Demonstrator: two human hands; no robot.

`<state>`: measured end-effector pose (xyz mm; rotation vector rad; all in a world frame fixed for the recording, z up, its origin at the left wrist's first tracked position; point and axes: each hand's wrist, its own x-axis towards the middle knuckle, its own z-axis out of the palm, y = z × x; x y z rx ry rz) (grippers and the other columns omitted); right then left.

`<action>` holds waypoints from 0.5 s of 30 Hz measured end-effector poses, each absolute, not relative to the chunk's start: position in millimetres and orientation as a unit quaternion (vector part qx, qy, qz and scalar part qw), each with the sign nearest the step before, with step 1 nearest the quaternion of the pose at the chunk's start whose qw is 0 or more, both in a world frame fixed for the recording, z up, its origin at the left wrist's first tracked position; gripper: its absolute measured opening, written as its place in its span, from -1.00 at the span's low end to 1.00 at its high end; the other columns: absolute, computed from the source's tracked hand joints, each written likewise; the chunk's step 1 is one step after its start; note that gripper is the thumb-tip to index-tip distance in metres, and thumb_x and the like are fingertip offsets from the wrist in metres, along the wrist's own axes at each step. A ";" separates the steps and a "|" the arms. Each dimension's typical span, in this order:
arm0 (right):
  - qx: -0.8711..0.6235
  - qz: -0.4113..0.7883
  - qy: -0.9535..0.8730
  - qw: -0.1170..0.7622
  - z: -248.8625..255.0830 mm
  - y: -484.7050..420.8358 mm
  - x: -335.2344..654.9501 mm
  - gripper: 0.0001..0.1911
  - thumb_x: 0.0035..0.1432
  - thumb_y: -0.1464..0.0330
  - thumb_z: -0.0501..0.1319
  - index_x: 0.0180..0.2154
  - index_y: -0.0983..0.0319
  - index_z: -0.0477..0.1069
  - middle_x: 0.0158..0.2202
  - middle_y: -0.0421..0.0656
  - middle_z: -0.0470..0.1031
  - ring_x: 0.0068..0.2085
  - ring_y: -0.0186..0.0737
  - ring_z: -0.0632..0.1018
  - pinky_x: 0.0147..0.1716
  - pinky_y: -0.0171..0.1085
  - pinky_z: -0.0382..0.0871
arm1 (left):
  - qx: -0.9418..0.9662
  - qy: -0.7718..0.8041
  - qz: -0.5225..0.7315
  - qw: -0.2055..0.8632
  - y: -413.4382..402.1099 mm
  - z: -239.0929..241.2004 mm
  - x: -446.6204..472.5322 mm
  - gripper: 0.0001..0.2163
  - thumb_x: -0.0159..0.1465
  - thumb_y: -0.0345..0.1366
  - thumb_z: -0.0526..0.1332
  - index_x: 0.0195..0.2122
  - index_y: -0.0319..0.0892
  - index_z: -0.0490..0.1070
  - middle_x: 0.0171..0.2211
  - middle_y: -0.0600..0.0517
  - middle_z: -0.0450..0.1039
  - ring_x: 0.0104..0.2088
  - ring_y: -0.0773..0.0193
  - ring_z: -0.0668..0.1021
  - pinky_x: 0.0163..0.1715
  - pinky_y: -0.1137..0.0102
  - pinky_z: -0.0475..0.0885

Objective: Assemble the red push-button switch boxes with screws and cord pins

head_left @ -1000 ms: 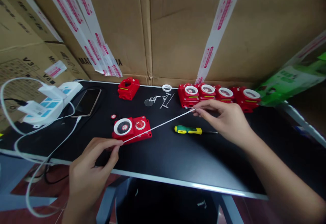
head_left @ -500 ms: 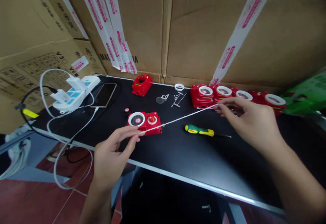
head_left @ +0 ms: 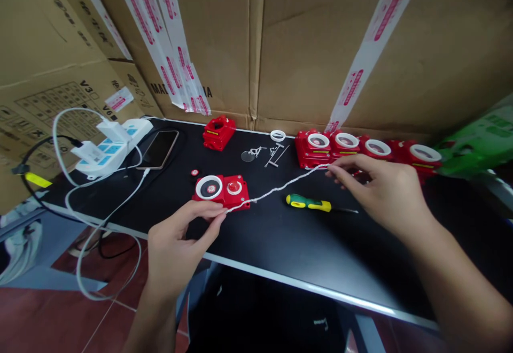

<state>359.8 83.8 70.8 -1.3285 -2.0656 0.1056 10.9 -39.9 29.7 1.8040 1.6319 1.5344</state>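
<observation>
My left hand (head_left: 180, 240) pinches one end of a white string (head_left: 276, 188) between thumb and finger, low in the middle of the picture. My right hand (head_left: 380, 192) pinches the other end, right of the middle. The string sags a little over the black table (head_left: 280, 246). It passes just by the red box (head_left: 222, 190) and above the green screwdriver (head_left: 308, 203). Bare table lies below the string, down to the shiny front edge. A row of red boxes (head_left: 363, 148) sits just behind my right hand.
</observation>
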 end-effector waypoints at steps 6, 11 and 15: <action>-0.453 0.101 -0.825 0.323 77.2 77.5 354.4 -0.85 0.48 0.28 0.26 -0.18 0.16 0.55 -0.29 -0.16 0.67 -0.32 -0.17 0.66 -0.32 -0.22 0.50 | 0.720 0.559 0.410 0.044 -44.7 30.9 1.6 -0.78 0.47 -0.51 0.19 -0.09 -0.08 0.59 -0.25 0.08 0.51 -0.28 0.34 0.57 -0.23 0.40 0.47; -0.410 0.184 -0.845 0.290 81.3 69.3 336.0 -0.85 0.53 0.30 0.21 -0.18 0.16 0.48 -0.32 -0.19 0.58 -0.36 -0.23 0.57 -0.32 -0.24 0.43 | 0.741 0.564 0.359 -0.059 -47.7 36.2 -4.2 -0.79 0.43 -0.37 0.26 0.04 -0.12 0.59 -0.16 -0.03 0.39 -0.18 0.17 0.53 -0.15 0.27 0.50; -0.366 0.242 -0.862 0.254 81.6 62.2 316.0 -0.84 0.56 0.29 0.19 -0.13 0.17 0.49 -0.26 -0.18 0.58 -0.32 -0.25 0.58 -0.27 -0.27 0.44 | 0.719 0.522 0.452 -0.082 -36.5 48.7 24.4 -0.81 0.37 -0.47 0.34 -0.05 -0.07 0.61 -0.18 0.01 0.40 -0.21 0.24 0.54 -0.21 0.34 0.53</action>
